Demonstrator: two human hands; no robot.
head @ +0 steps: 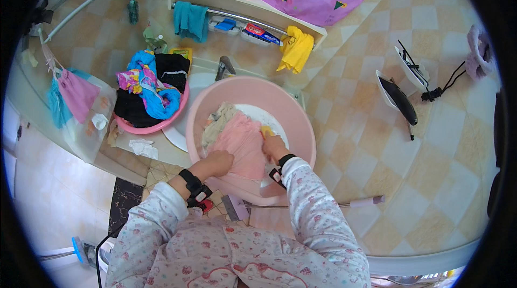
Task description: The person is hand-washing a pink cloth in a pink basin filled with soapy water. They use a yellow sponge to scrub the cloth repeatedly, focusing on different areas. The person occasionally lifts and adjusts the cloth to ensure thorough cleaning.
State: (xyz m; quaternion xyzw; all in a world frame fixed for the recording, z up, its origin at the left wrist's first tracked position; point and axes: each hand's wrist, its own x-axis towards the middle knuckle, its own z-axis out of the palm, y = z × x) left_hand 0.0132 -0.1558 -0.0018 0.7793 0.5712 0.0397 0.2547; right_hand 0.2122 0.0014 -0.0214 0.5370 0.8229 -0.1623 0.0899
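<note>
A large pale pink plastic basin stands before me, over the edge of a white washbasin. Pink cloth lies in it, beside a beige patterned cloth, above a white surface with what looks like suds. My left hand grips the near left edge of the pink cloth, by the basin's rim. At the cloth's right side my right hand holds a small yellow object, mostly hidden by the fingers; its kind I cannot tell.
Left of the basin, a smaller pink tub holds black and colourful clothes. A metal faucet stands behind. Above hang a teal cloth and a yellow cloth on a rail. Crumpled tissue lies on the counter. A long-handled tool is below right.
</note>
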